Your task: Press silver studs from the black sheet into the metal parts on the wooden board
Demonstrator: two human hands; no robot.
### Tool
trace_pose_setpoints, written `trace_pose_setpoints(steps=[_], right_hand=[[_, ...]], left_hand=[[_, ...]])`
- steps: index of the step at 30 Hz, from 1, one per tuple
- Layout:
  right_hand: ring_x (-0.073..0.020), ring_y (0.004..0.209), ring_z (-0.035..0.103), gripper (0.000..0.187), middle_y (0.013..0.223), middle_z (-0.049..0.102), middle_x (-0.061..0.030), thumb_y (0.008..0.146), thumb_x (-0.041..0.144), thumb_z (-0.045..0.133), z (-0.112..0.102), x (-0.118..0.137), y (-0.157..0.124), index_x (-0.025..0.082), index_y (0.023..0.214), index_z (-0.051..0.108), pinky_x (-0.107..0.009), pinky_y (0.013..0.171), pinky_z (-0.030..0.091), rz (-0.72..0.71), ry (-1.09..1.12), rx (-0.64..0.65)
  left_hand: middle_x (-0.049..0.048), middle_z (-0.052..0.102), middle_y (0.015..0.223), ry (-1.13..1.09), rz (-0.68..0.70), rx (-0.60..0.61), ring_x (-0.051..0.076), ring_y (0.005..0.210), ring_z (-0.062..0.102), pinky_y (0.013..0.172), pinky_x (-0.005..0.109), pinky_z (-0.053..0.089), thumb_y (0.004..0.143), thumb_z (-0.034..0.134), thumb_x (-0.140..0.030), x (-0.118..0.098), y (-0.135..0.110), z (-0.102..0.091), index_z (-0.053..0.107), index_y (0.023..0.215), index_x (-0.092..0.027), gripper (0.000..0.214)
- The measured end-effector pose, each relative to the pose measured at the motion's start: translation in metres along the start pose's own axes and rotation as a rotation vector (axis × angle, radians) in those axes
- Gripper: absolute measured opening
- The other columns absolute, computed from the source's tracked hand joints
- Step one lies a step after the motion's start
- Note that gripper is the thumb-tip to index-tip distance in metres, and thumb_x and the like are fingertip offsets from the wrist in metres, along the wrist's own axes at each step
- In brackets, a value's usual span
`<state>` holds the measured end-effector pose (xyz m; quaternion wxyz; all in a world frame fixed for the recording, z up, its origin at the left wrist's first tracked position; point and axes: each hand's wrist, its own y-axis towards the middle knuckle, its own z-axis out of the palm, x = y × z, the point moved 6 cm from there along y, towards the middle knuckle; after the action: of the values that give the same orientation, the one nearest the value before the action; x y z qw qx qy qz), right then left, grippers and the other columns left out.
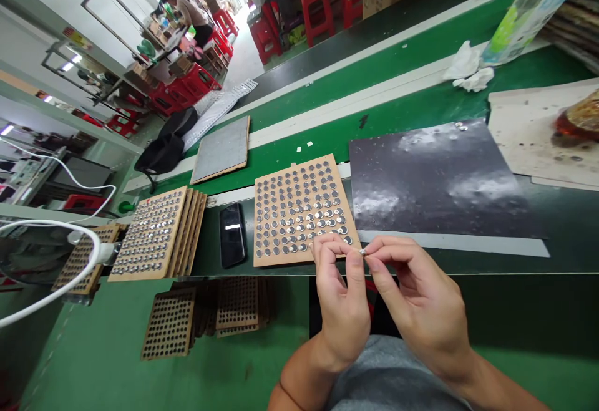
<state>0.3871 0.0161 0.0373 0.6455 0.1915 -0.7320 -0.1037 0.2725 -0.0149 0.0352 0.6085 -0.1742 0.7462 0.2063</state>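
Observation:
My left hand [339,292] and my right hand [416,295] meet in front of me, just below the near edge of a wooden peg board [299,208]. Both are closed in a pinch on one tiny silver metal part [362,252] held between the fingertips. The board is full of rows of small round metal parts set in holes. It lies on the dark strip of the green workbench [421,105].
A black phone [233,234] lies left of the board, then a stack of filled boards [156,233]. A dark sheet [435,180] lies to the right. More empty boards [171,323] sit on a lower shelf. A white cable [56,236] crosses the left. A person works far back.

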Motion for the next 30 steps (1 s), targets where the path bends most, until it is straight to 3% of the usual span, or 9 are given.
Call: trace_pose_setpoints(steps=[7, 11, 14, 17, 19, 21, 23, 30], right_hand=[[-0.0106, 0.084, 0.068, 0.011, 0.095, 0.065, -0.0011, 0.096, 0.012, 0.057, 0.000, -0.004, -0.003, 0.023, 0.095, 0.058, -0.016, 0.066, 0.059, 0.017, -0.023, -0.023], [-0.0123, 0.085, 0.070, 0.012, 0.105, 0.067, -0.0033, 0.096, 0.016, 0.059, -0.008, -0.015, 0.001, 0.024, 0.105, 0.060, -0.023, 0.073, 0.061, 0.060, -0.031, -0.071], [-0.0229, 0.106, 0.068, 0.007, 0.119, 0.066, -0.0080, 0.098, 0.024, 0.056, -0.018, -0.025, 0.009, 0.023, 0.100, 0.063, -0.041, 0.087, 0.060, 0.019, -0.183, -0.094], [-0.0391, 0.126, 0.057, 0.031, 0.137, 0.059, -0.0172, 0.100, 0.044, 0.051, -0.024, -0.040, 0.020, 0.018, 0.110, 0.066, -0.064, 0.097, 0.050, -0.020, -0.404, -0.067], [-0.0445, 0.132, 0.051, 0.048, 0.141, 0.055, -0.0228, 0.099, 0.054, 0.048, -0.027, -0.050, 0.025, 0.014, 0.118, 0.065, -0.069, 0.099, 0.047, -0.039, -0.502, -0.064], [-0.0445, 0.133, 0.050, 0.051, 0.140, 0.056, -0.0239, 0.099, 0.057, 0.046, -0.027, -0.056, 0.028, 0.013, 0.115, 0.067, -0.067, 0.101, 0.047, -0.074, -0.550, -0.077], [-0.0432, 0.134, 0.050, 0.050, 0.139, 0.057, -0.0232, 0.100, 0.057, 0.045, -0.025, -0.059, 0.028, 0.015, 0.110, 0.068, -0.065, 0.103, 0.046, -0.107, -0.565, -0.087], [-0.0421, 0.136, 0.048, 0.032, 0.139, 0.057, -0.0226, 0.098, 0.047, 0.055, -0.030, -0.069, 0.028, 0.018, 0.102, 0.069, -0.063, 0.109, 0.036, -0.092, -0.542, -0.079]], left_hand=[[0.0023, 0.049, 0.087, -0.152, -0.113, 0.064, 0.017, 0.087, 0.050, 0.086, 0.030, 0.043, 0.099, 0.052, -0.049, 0.011, 0.001, 0.005, 0.054, 0.080, -0.020, 0.035], [0.0028, 0.052, 0.089, -0.141, -0.128, 0.056, 0.017, 0.089, 0.052, 0.090, 0.029, 0.044, 0.100, 0.051, -0.043, 0.025, 0.006, -0.007, 0.056, 0.084, -0.020, 0.028], [0.0038, 0.055, 0.091, 0.125, -0.136, -0.024, 0.018, 0.090, 0.055, 0.090, 0.031, 0.046, 0.101, 0.045, -0.040, 0.040, 0.015, -0.038, 0.056, 0.086, -0.021, 0.027], [0.0058, 0.057, 0.099, 0.555, -0.180, -0.175, 0.022, 0.102, 0.055, 0.100, 0.040, 0.044, 0.099, 0.042, -0.035, 0.053, 0.025, -0.083, 0.054, 0.083, -0.023, 0.024], [0.0085, 0.056, 0.108, 0.676, -0.224, -0.251, 0.028, 0.115, 0.051, 0.107, 0.052, 0.037, 0.097, 0.045, -0.034, 0.061, 0.027, -0.109, 0.055, 0.083, -0.023, 0.021], [0.0103, 0.054, 0.112, 0.751, -0.263, -0.291, 0.032, 0.119, 0.048, 0.107, 0.061, 0.032, 0.096, 0.047, -0.033, 0.067, 0.027, -0.126, 0.056, 0.082, -0.022, 0.020], [0.0102, 0.054, 0.112, 0.816, -0.286, -0.292, 0.033, 0.118, 0.048, 0.106, 0.063, 0.032, 0.096, 0.047, -0.033, 0.072, 0.026, -0.132, 0.056, 0.081, -0.022, 0.020], [0.0093, 0.055, 0.112, 0.951, -0.292, -0.239, 0.031, 0.117, 0.051, 0.103, 0.057, 0.039, 0.097, 0.048, -0.031, 0.077, 0.023, -0.124, 0.058, 0.084, -0.022, 0.019]])
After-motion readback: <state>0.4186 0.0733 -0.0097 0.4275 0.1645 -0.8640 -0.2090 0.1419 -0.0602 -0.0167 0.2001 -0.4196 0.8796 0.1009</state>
